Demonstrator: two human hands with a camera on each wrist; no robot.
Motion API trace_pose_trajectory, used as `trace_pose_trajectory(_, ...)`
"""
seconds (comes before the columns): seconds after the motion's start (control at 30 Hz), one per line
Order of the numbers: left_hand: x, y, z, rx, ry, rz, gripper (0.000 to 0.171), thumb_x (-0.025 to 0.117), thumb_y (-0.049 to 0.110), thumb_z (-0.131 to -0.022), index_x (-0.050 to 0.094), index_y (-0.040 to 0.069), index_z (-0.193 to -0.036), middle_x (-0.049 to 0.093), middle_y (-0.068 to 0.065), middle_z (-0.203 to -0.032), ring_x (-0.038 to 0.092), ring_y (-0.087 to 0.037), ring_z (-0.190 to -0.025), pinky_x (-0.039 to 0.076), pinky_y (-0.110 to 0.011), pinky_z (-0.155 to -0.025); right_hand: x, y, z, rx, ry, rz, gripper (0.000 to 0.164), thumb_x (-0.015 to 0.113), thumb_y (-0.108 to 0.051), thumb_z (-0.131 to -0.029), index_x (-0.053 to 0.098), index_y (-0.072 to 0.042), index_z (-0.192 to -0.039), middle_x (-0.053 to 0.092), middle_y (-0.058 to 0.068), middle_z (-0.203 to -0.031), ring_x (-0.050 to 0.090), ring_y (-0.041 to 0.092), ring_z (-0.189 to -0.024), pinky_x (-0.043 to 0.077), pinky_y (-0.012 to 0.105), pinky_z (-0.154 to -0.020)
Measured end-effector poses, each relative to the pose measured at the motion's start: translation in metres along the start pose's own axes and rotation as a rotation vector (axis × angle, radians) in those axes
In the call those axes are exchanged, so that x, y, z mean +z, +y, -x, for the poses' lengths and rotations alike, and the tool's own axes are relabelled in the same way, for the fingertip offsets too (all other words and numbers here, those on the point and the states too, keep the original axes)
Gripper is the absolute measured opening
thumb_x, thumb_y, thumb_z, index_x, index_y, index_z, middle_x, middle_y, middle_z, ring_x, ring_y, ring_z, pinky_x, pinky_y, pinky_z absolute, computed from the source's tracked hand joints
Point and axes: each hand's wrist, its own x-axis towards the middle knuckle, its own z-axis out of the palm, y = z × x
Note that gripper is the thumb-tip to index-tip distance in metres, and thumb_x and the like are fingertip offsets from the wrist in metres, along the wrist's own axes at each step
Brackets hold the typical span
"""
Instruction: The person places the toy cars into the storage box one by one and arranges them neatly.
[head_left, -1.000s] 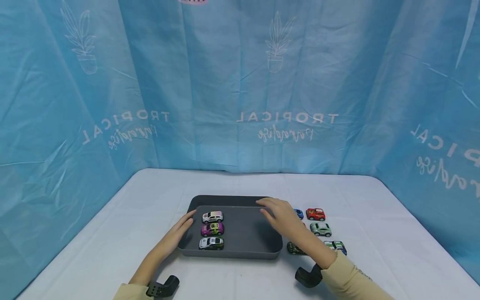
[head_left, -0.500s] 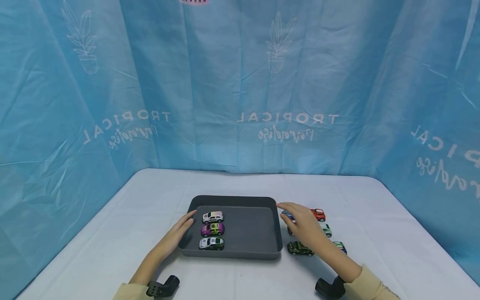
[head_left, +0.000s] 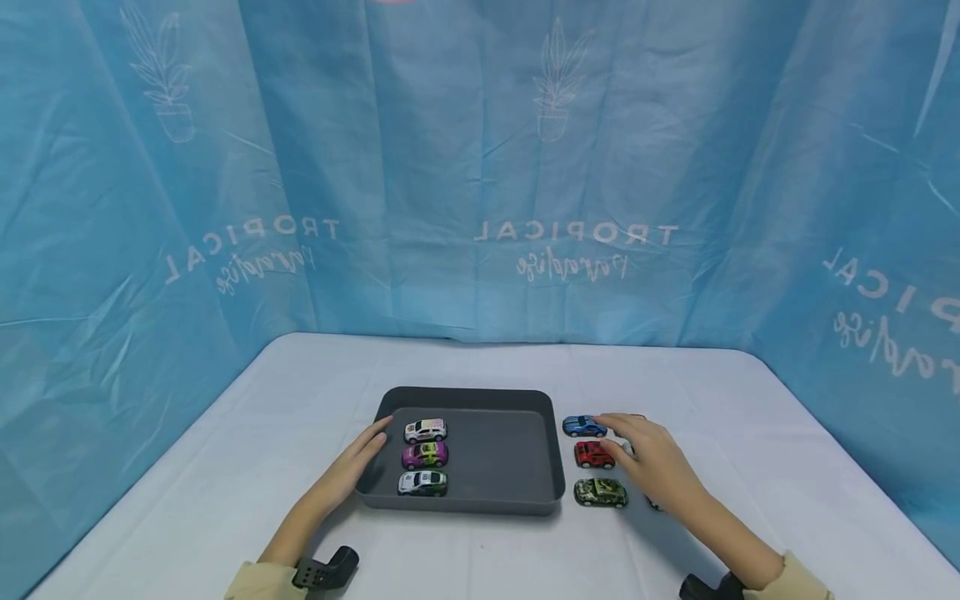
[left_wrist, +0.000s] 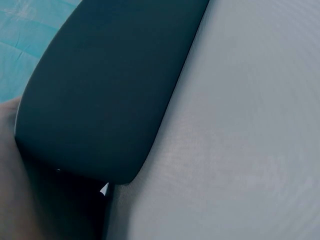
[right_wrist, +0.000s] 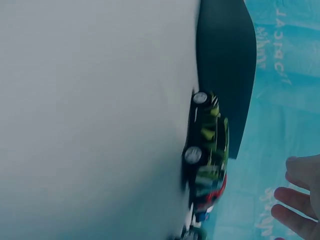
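Observation:
A dark grey tray [head_left: 495,458] lies on the table, with three toy cars in a column along its left side: a white one with a pink pattern [head_left: 425,431], a purple one [head_left: 424,455] and a white-and-green one [head_left: 422,483]. My left hand [head_left: 347,468] rests at the tray's left rim, fingers extended. To the right of the tray stand a blue toy car [head_left: 584,426], a red toy car [head_left: 595,454] and a camouflage toy car [head_left: 601,492]. Over the cars behind them hovers my right hand [head_left: 660,462], fingers loosely spread and holding nothing; it hides most of those cars.
White cloth covers the table [head_left: 465,554], and blue printed curtains [head_left: 420,183] hang behind it and at both sides. In the right wrist view the camouflage car [right_wrist: 212,135] stands near the tray wall [right_wrist: 225,65].
My right hand has moved right from above the tray to over the toy cars, uncovering the blue, red and camouflage ones. The left hand and the tray have stayed put.

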Motion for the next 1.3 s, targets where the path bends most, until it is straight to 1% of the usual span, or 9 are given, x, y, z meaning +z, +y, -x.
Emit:
trace_pose_trajectory(0.3,-0.001,0.002,0.001,0.014,-0.010,0.011,0.051,0.030,0.040,-0.098,0.028,0.017,-0.143,0.019,-0.016,-0.151,0.010,-0.039,-0.139,0.009,-0.064,-0.108,-0.014,0.018,0.021,-0.029,0.018,0.043,0.036,0.069,-0.011,-0.079,0.062,-0.008,-0.115,0.066,0.010,-0.110,0.062,0.030,-0.101,0.051,0.046,-0.083)
trace_pose_trajectory(0.4,-0.001,0.002,0.001,0.018,-0.010,0.015,0.051,0.030,0.040,-0.098,0.027,0.017,-0.143,0.018,-0.016,-0.151,0.010,-0.039,-0.139,0.009,-0.063,-0.108,-0.020,0.020,0.028,-0.029,0.003,0.058,0.038,0.070,-0.011,-0.078,0.062,-0.008,-0.114,0.066,0.011,-0.108,0.062,0.030,-0.099,0.051,0.045,-0.081)
trace_pose_trajectory(0.5,-0.001,0.001,0.001,0.022,-0.011,0.014,0.052,0.030,0.040,-0.098,0.027,0.017,-0.143,0.018,-0.016,-0.151,0.010,-0.039,-0.139,0.010,-0.063,-0.108,-0.025,0.023,0.035,-0.015,-0.048,0.083,0.037,0.071,-0.013,-0.077,0.063,-0.008,-0.113,0.066,0.010,-0.108,0.062,0.030,-0.098,0.051,0.044,-0.080)
trace_pose_trajectory(0.6,-0.001,-0.001,0.000,0.025,-0.013,0.009,0.052,0.030,0.041,-0.098,0.027,0.017,-0.144,0.018,-0.016,-0.151,0.011,-0.040,-0.139,0.010,-0.063,-0.108,-0.030,0.027,0.041,0.012,-0.130,0.081,0.038,0.070,-0.017,-0.077,0.062,-0.008,-0.113,0.064,0.010,-0.111,0.061,0.032,-0.100,0.051,0.046,-0.082)
trace_pose_trajectory(0.77,-0.001,-0.002,0.000,0.027,-0.016,0.011,0.052,0.030,0.041,-0.098,0.026,0.017,-0.144,0.018,-0.015,-0.151,0.011,-0.039,-0.139,0.010,-0.063,-0.108,-0.038,0.037,0.050,0.056,-0.255,0.025,0.040,0.069,-0.023,-0.078,0.061,-0.011,-0.116,0.062,0.007,-0.115,0.057,0.032,-0.106,0.049,0.046,-0.086)
trace_pose_trajectory(0.93,-0.002,0.001,0.000,0.038,-0.023,0.012,0.051,0.029,0.039,-0.098,0.025,0.016,-0.144,0.018,-0.016,-0.151,0.010,-0.040,-0.139,0.009,-0.063,-0.108,-0.044,0.047,0.057,0.119,-0.361,-0.032,0.043,0.065,-0.035,-0.079,0.060,-0.015,-0.116,0.060,0.007,-0.116,0.055,0.034,-0.108,0.048,0.047,-0.086)
trace_pose_trajectory(1.0,-0.002,0.002,0.001,0.043,-0.025,0.016,0.051,0.029,0.038,-0.099,0.026,0.016,-0.144,0.018,-0.016,-0.151,0.010,-0.040,-0.139,0.009,-0.063,-0.108,-0.043,0.051,0.059,0.113,-0.375,-0.039,0.044,0.065,-0.039,-0.079,0.061,-0.015,-0.115,0.061,0.006,-0.115,0.056,0.033,-0.107,0.048,0.046,-0.085)
trace_pose_trajectory(1.13,-0.003,0.002,0.001,0.047,-0.027,0.022,0.050,0.029,0.037,-0.099,0.026,0.016,-0.144,0.018,-0.016,-0.151,0.010,-0.039,-0.139,0.009,-0.063,-0.108,-0.041,0.057,0.062,0.068,-0.382,-0.034,0.043,0.064,-0.040,-0.079,0.062,-0.014,-0.113,0.062,0.004,-0.112,0.057,0.030,-0.104,0.049,0.043,-0.084)
trace_pose_trajectory(1.3,-0.002,0.001,0.001,0.042,-0.028,0.019,0.050,0.029,0.037,-0.099,0.026,0.015,-0.144,0.018,-0.016,-0.151,0.009,-0.039,-0.139,0.009,-0.063,-0.108,-0.039,0.063,0.066,0.061,-0.388,-0.031,0.040,0.064,-0.039,-0.080,0.062,-0.016,-0.113,0.062,0.003,-0.112,0.057,0.027,-0.104,0.050,0.041,-0.084)
